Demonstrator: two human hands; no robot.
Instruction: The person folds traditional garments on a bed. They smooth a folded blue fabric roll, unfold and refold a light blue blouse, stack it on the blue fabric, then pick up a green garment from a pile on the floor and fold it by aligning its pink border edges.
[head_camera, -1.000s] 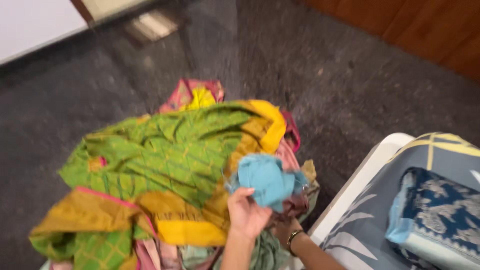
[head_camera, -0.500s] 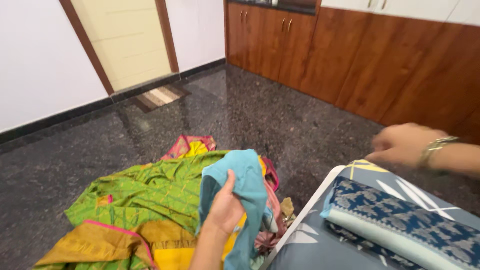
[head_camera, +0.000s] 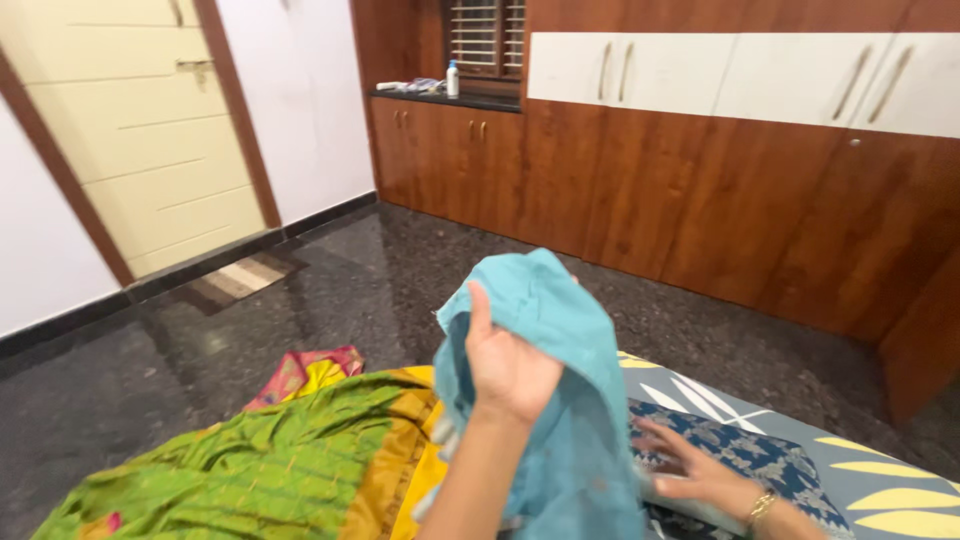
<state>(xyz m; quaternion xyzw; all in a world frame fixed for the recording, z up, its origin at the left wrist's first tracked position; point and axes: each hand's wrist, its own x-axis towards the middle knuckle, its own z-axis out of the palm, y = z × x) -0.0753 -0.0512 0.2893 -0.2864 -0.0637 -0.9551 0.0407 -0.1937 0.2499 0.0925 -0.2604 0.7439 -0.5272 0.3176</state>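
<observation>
A soft, crumpled teal-blue cotton garment is lifted off the heap and hangs in the air, gathered at its top into a rounded bunch and falling in loose folds down to the bottom edge of the view. Its upper part bulges toward twelve o'clock; its long drape drops toward six o'clock. The fabric looks thin and plain, with no print showing, and a paler lining edge peeks out at its eight o'clock side.
</observation>
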